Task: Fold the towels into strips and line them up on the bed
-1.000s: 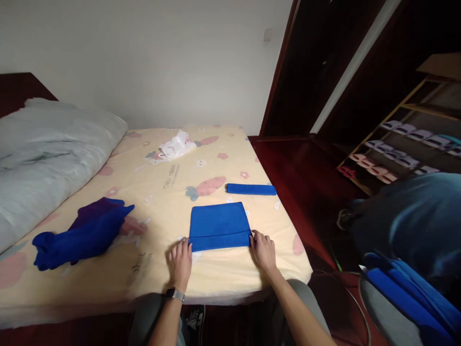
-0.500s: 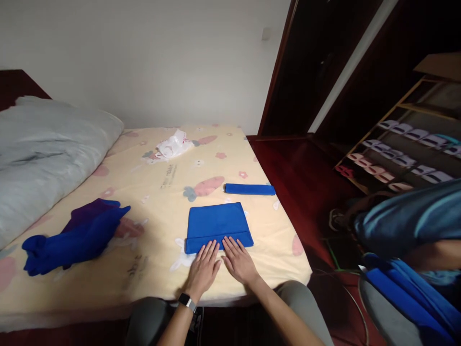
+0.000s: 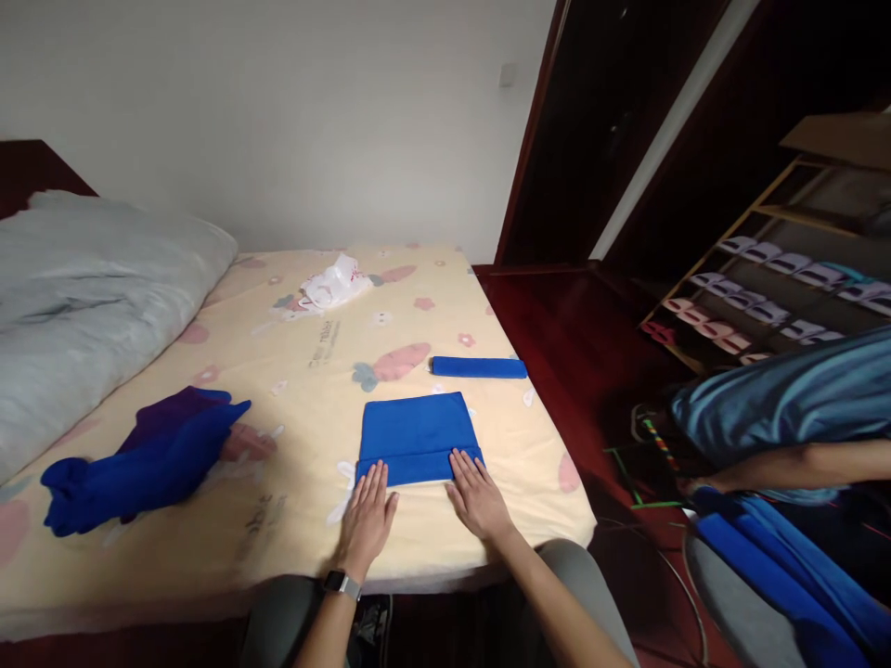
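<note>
A blue cloth (image 3: 419,422), folded into a flat rectangle with a folded band along its near edge, lies on the bed (image 3: 306,520). My left hand (image 3: 370,520) rests flat with its fingertips on the band's left end. At the band's right end, my right hand (image 3: 479,494) lies flat, fingers stretched out. Neither hand grips anything. Beyond the cloth is a narrow folded blue strip (image 3: 479,367) near the bed's right edge. To the left sits a crumpled blue cloth (image 3: 149,473) with a purple part showing.
A white plastic bag (image 3: 337,282) lies toward the wall, and a grey quilt (image 3: 104,288) is heaped at left. On the right sits another person in a teal garment (image 3: 786,399), beside more blue cloth (image 3: 772,566). A shoe rack (image 3: 758,269) stands behind.
My hands have slid apart along the folded band, the left one leftward and the right one rightward. The other person's arm has moved. The view has shifted slightly.
</note>
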`<move>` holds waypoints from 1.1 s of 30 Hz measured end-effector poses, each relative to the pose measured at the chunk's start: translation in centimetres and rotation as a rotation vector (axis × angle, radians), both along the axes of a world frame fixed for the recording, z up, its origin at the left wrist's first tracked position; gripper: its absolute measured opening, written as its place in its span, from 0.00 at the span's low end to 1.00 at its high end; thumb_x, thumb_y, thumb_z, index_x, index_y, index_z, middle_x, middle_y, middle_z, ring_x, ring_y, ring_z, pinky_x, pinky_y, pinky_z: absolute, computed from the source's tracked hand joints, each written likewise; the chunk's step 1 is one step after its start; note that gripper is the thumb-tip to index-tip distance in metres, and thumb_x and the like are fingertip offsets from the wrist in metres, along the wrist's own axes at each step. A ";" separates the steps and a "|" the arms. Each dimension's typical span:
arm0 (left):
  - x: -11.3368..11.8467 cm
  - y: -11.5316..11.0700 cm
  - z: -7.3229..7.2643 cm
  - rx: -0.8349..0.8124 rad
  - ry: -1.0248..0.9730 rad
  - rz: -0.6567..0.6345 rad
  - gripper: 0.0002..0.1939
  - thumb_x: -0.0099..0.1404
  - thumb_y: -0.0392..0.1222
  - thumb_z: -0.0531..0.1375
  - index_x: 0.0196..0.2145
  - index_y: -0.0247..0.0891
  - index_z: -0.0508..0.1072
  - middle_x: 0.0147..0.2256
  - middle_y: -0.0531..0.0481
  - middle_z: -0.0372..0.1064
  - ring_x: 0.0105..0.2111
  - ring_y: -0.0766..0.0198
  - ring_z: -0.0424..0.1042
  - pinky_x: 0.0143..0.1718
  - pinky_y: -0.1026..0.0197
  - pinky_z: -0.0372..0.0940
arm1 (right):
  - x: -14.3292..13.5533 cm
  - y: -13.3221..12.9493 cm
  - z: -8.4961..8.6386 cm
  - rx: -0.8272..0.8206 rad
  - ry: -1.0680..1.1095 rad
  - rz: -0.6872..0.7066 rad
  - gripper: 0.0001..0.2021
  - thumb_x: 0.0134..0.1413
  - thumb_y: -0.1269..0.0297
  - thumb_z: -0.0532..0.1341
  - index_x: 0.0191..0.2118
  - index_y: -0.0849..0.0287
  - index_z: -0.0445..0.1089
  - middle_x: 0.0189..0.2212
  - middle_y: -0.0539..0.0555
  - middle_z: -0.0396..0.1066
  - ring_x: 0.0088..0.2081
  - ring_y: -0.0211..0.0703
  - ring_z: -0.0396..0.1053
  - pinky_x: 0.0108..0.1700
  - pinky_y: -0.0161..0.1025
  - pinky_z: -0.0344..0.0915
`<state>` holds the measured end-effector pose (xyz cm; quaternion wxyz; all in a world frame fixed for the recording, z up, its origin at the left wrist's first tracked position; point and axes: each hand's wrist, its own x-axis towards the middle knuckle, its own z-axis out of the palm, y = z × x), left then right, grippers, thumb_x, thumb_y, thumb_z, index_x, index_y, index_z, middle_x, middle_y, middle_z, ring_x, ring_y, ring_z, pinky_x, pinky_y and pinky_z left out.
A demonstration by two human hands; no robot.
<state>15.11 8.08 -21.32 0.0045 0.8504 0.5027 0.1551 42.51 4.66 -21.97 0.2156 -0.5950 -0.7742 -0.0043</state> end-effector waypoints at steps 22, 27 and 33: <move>5.7 2.2 0.2 0.010 -0.009 -0.138 0.32 0.74 0.51 0.46 0.72 0.44 0.42 0.70 0.47 0.48 0.69 0.55 0.49 0.68 0.44 0.52 | -0.9 0.7 -0.2 0.028 -0.015 -0.096 0.32 0.70 0.60 0.48 0.73 0.64 0.39 0.70 0.60 0.46 0.71 0.52 0.45 0.69 0.54 0.50; 1.1 2.7 -0.9 0.001 -0.001 -0.036 0.35 0.74 0.54 0.47 0.72 0.40 0.41 0.70 0.43 0.46 0.70 0.52 0.48 0.68 0.43 0.49 | 0.2 0.8 -0.2 0.018 0.008 -0.119 0.31 0.70 0.59 0.49 0.72 0.66 0.41 0.70 0.61 0.48 0.71 0.51 0.45 0.69 0.52 0.50; -1.3 3.1 -0.6 -0.020 0.028 -0.016 0.36 0.73 0.56 0.47 0.71 0.35 0.45 0.69 0.39 0.48 0.69 0.52 0.50 0.68 0.44 0.50 | 1.7 0.6 -0.6 -0.047 0.031 -0.168 0.30 0.71 0.56 0.47 0.71 0.68 0.47 0.69 0.64 0.49 0.70 0.52 0.47 0.69 0.51 0.51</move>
